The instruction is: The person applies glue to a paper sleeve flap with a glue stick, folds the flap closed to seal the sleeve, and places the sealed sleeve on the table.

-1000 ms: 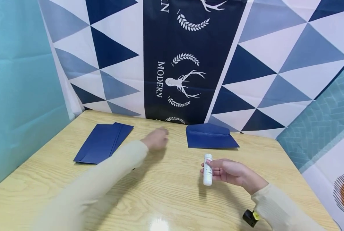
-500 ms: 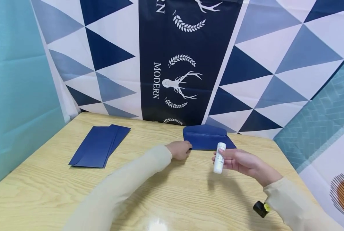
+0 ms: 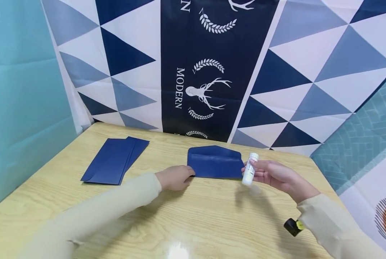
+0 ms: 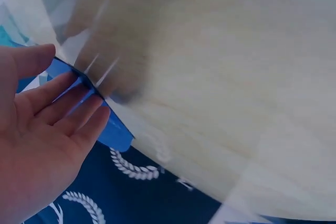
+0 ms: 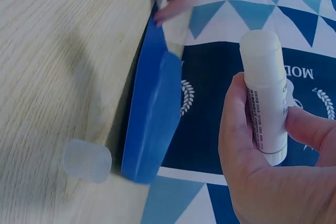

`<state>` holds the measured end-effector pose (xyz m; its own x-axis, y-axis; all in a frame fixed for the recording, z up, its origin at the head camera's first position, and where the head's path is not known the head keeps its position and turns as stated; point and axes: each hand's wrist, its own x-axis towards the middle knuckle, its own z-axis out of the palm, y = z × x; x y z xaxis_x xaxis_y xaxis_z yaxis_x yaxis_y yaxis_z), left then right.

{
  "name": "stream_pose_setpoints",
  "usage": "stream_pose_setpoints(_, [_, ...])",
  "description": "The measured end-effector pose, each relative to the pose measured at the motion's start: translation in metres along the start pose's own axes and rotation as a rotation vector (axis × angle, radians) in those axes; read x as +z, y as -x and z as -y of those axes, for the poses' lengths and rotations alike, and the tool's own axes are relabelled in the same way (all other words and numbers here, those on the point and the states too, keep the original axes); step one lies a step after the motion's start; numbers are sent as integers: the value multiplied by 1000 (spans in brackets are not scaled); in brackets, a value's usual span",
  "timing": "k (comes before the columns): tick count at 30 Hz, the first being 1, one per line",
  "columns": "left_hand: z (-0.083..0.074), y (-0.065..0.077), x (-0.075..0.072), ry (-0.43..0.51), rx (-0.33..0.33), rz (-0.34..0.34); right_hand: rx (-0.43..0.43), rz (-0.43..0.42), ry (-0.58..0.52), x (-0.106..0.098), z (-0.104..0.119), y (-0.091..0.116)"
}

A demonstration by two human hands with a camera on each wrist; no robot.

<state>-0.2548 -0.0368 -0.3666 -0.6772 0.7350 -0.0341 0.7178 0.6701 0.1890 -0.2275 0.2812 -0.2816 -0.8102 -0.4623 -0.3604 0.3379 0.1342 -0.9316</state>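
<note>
My left hand reaches over the table with its fingertips at the left corner of an unfolded dark blue envelope. In the left wrist view its fingers lie fairly straight along the envelope's edge, the thumb apart from them. My right hand holds a white glue stick upright, slightly tilted, between thumb and fingers, near the envelope's right end. Below that hand shows a small translucent cylinder, like a cap.
A stack of overlapping dark blue envelopes lies at the left of the wooden table. A patterned cloth hangs behind the table's back edge. A black device with a yellow part is at the right wrist.
My left hand reached right to the single envelope, then drew it left and nearer. My right hand rose slightly and moved right with the glue stick. The translucent cylinder has come into sight.
</note>
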Motion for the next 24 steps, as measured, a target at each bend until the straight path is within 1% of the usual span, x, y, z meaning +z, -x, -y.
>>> stream_pose_setpoints(5, [7, 38, 0, 31, -5, -41, 2, -5, 20, 6, 1, -3])
stream_pose_setpoints(9, [6, 65, 0, 40, 1, -72, 12, 6, 16, 10, 0, -5])
stream_pose_setpoints(13, [1, 86, 1, 40, 14, -96, 17, 12, 8, 13, -3, -7])
stream_pose_setpoints(17, [-5, 104, 4, 19, 35, -129, 21, 14, 5, 17, -6, -10])
stream_pose_setpoints(19, [-9, 113, 6, 8, 46, -147, 22, 16, 0, 19, -7, -11])
stream_pose_setpoints(24, [-21, 130, 8, 11, 62, -167, 33, 31, -6, 22, -9, -14])
